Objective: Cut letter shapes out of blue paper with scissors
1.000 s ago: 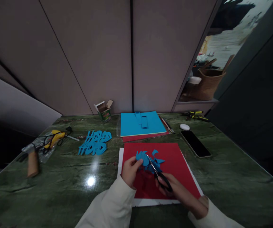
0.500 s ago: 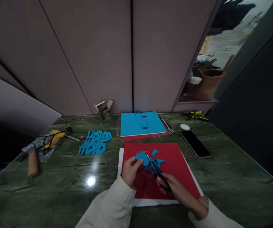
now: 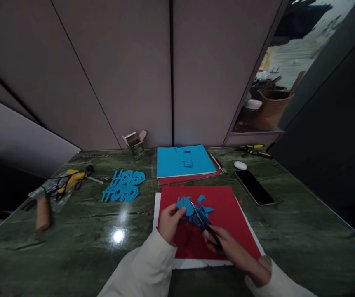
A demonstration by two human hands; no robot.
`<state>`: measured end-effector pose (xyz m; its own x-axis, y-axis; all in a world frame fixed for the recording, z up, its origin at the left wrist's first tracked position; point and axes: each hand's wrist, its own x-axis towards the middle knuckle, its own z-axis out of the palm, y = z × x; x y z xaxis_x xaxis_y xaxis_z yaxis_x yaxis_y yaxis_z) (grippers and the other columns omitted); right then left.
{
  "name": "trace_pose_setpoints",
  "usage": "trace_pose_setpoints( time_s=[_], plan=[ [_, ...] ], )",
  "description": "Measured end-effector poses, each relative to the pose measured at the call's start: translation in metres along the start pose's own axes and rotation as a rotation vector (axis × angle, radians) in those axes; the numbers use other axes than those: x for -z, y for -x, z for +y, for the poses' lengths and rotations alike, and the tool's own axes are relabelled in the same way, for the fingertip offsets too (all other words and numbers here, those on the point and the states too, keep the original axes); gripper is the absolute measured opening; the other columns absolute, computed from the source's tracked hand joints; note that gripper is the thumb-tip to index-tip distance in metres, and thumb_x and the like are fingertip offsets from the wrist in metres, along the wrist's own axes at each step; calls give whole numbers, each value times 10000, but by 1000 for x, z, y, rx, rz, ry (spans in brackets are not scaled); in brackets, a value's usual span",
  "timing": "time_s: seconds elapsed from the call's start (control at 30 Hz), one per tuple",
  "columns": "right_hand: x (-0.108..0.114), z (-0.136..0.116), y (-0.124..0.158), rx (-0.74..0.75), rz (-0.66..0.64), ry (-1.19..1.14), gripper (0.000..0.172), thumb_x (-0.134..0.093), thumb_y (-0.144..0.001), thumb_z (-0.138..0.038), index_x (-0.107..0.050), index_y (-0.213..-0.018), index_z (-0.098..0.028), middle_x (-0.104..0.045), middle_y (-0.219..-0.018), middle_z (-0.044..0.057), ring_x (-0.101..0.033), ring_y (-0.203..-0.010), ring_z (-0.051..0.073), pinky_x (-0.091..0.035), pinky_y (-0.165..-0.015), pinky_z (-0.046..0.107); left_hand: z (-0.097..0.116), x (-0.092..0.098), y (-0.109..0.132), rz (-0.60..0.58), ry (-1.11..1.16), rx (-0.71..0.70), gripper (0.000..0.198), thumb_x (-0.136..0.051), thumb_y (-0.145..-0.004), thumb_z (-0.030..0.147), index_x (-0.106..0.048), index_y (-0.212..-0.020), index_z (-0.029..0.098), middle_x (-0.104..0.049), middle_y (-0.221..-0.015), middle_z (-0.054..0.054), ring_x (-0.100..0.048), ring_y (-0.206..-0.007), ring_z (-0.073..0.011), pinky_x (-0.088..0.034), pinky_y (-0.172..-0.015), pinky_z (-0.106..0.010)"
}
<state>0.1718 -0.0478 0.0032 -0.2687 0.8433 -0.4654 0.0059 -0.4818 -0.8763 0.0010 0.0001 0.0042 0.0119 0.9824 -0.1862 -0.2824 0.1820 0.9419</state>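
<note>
Between the thumb and fingers of my left hand [image 3: 169, 220] is a blue paper cutout [image 3: 184, 205], held above the red sheet. My right hand [image 3: 222, 241] grips black-handled scissors [image 3: 207, 227], whose blades point up and left and meet the edge of the cutout. Blue paper scraps [image 3: 206, 209] lie on the red sheet [image 3: 214, 243] beneath and beside the blades. Under that sheet a white sheet [image 3: 202, 264] shows along its left, front and right edges. How far apart the blades are is hard to make out.
Blue letter-like cutouts [image 3: 123, 185] lie left. Behind the red sheet is a stack of blue paper [image 3: 168, 163], with pencils [image 3: 219, 163] beside it. A small open box [image 3: 135, 148], a yellow glue gun [image 3: 74, 179], a phone [image 3: 254, 187] and yellow-black pliers [image 3: 256, 151] are around.
</note>
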Motion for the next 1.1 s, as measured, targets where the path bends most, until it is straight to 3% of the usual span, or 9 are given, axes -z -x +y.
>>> trace_pose_setpoints(
  time_s=[0.33,0.5,0.83,1.0,1.1],
  plan=[
    [2,4,-2,25,-13,27,398,-591,-642,-554,-506,-666,-166,-431,-607,-28,-402,-518,78,-342,-492,194,-1,0,0,-7,26,10,178,-672,-607,295,-625,-597,124,-568,-524,10,-463,-499,-89,-351,-514,-210],
    [2,1,-1,21,-53,66,398,-559,-678,-549,-484,-650,-159,-421,-534,-45,-377,-466,63,-243,-423,175,1,-2,1,3,47,18,183,-687,-582,301,-640,-600,125,-583,-525,4,-471,-494,-92,-354,-509,-213],
    [9,-4,4,-131,-265,-178,425,-441,-748,-565,-511,-725,-147,-416,-439,-66,-188,-315,13,-92,-348,160,-4,0,-2,43,158,93,201,-687,-574,298,-614,-613,116,-563,-522,6,-455,-465,-73,-308,-453,-193],
    [10,-3,6,-128,-271,-200,382,-451,-769,-519,-512,-732,-144,-437,-464,-49,-264,-333,22,-109,-350,159,0,-2,-1,77,267,111,179,-684,-589,269,-577,-608,127,-565,-559,17,-499,-533,-82,-380,-540,-203],
    [9,-7,7,-90,-265,-185,380,-438,-784,-505,-507,-724,-136,-421,-452,-56,-205,-331,15,-109,-355,161,0,-2,0,61,280,131,182,-669,-613,274,-589,-698,134,-602,-655,-4,-545,-627,-106,-417,-621,-231]
  ],
)
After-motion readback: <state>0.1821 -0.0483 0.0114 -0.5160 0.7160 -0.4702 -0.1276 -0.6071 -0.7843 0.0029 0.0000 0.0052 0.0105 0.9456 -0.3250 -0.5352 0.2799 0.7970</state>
